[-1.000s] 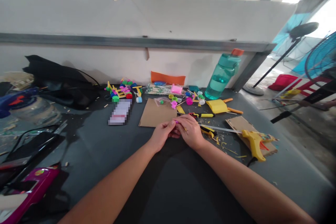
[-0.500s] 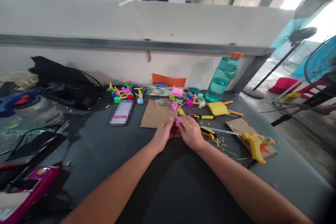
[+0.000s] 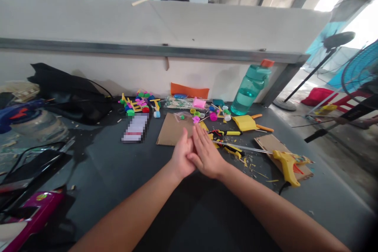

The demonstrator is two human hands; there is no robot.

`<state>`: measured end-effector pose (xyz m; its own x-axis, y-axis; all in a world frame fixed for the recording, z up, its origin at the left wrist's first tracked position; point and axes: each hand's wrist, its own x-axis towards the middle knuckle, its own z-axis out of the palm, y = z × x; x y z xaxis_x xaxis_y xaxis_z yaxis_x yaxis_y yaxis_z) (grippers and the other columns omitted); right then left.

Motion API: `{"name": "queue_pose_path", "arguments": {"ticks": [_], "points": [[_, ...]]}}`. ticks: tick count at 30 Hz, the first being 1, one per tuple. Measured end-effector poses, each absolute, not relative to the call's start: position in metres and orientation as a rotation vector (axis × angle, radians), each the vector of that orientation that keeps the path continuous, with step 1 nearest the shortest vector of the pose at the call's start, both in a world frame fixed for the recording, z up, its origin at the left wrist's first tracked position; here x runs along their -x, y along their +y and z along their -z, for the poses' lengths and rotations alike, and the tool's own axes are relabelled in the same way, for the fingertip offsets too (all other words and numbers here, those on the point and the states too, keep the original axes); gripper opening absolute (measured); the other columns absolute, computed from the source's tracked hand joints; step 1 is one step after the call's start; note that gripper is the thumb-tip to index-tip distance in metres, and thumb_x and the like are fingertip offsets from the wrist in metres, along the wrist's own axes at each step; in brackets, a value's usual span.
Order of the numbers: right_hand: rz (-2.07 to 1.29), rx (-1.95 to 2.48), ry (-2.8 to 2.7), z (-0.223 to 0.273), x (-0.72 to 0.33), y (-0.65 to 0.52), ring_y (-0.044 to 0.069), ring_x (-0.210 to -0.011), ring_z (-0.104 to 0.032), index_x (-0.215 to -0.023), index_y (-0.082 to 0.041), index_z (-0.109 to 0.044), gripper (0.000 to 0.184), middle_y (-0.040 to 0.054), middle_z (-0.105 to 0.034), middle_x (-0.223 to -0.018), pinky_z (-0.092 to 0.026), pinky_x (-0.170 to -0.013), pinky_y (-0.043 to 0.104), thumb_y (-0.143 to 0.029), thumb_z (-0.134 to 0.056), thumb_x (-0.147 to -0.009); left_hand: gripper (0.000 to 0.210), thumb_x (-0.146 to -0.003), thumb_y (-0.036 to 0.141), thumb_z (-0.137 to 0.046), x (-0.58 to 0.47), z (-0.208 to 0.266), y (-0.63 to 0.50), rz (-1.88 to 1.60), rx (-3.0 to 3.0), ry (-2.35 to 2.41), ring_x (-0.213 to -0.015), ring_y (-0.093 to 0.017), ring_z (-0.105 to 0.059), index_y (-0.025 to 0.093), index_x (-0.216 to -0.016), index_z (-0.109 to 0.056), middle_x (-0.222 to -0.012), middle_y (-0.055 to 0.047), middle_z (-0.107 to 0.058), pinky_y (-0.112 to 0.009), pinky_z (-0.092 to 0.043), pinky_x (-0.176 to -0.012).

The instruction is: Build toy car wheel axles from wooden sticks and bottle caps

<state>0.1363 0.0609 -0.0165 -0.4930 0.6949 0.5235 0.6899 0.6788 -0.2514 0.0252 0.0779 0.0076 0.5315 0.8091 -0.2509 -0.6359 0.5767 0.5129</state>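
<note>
My left hand [image 3: 180,158] and my right hand [image 3: 209,156] are pressed palm to palm above the front of the dark table, fingers stretched forward. The small pink lump of modelling clay seen at my fingertips earlier is now out of sight, enclosed between the palms. Just beyond my fingers lies a flat piece of cardboard [image 3: 169,130]. A small pink clay piece [image 3: 196,119] and several little clay tubs, among them a magenta tub [image 3: 213,116], sit behind it. To the right of my right hand are a yellow-and-black cutter [image 3: 232,133] and yellow scraps.
A yellow glue gun [image 3: 287,162] rests on cardboard at right. A teal bottle [image 3: 247,92] stands at the back, near a folded yellow sheet [image 3: 245,123]. Leftward are a phone [image 3: 135,129], colourful small figures [image 3: 138,104] and a black bag [image 3: 71,94]. A fan [image 3: 358,67] stands beyond the table.
My hands have gone from pinching the pink clay at the fingertips to flat palms pressed together, the right over the left. The clay has dropped from view.
</note>
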Motion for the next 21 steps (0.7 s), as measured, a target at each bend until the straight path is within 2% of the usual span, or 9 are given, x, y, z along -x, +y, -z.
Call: {"name": "queue_pose_path", "arguments": {"ticks": [3,8,12,16,21], "points": [[0.031,1.091,-2.255,0.017,-0.138,0.062,0.033,-0.14,-0.006,-0.145,-0.003,-0.003,0.077,0.0238,-0.014,-0.15,-0.02,-0.11,0.059,-0.052,-0.029,-0.092,0.066,-0.084,0.067,-0.027,-0.019,-0.014,0.08,-0.834,-0.459,0.422,-0.121,-0.026,-0.048,0.018,-0.116,-0.059,-0.119,-0.012,-0.061,-0.04,-0.038,-0.1],[0.024,0.881,-2.434,0.012,-0.126,0.048,0.038,-0.139,-0.005,-0.142,0.005,-0.012,0.093,0.0283,-0.011,-0.149,-0.018,-0.11,0.057,-0.064,-0.035,-0.084,0.066,-0.086,0.064,-0.024,-0.013,-0.009,0.087,-0.994,-0.408,0.471,-0.128,-0.024,-0.041,0.016,-0.115,-0.059,-0.128,-0.012,-0.055,-0.036,-0.034,-0.104],[0.064,1.015,-2.35,0.013,-0.136,0.059,0.034,-0.14,-0.004,-0.144,0.001,-0.009,0.084,0.0245,-0.012,-0.15,-0.019,-0.111,0.057,-0.061,-0.027,-0.089,0.063,-0.086,0.063,-0.026,-0.023,-0.007,0.08,-0.855,-0.387,0.436,-0.129,-0.025,-0.04,0.02,-0.119,-0.057,-0.131,-0.01,-0.054,-0.038,-0.032,-0.106],[0.112,1.149,-2.328,0.015,-0.138,0.061,0.034,-0.14,-0.003,-0.143,0.004,-0.007,0.087,0.0271,-0.014,-0.149,-0.017,-0.111,0.058,-0.06,-0.029,-0.088,0.074,-0.086,0.065,-0.02,-0.012,-0.017,0.085,-0.809,-0.375,0.351,-0.13,-0.027,-0.039,0.012,-0.13,-0.047,-0.134,-0.015,-0.05,-0.041,-0.024,-0.11],[0.079,0.954,-2.471,0.017,-0.125,0.048,0.036,-0.139,-0.003,-0.141,0.006,-0.014,0.094,0.0283,-0.013,-0.149,-0.019,-0.111,0.055,-0.066,-0.031,-0.084,0.071,-0.089,0.06,-0.022,-0.005,-0.012,0.092,-0.977,-0.348,0.449,-0.13,-0.023,-0.039,0.007,-0.133,-0.042,-0.135,-0.017,-0.049,-0.035,-0.023,-0.111]]}}
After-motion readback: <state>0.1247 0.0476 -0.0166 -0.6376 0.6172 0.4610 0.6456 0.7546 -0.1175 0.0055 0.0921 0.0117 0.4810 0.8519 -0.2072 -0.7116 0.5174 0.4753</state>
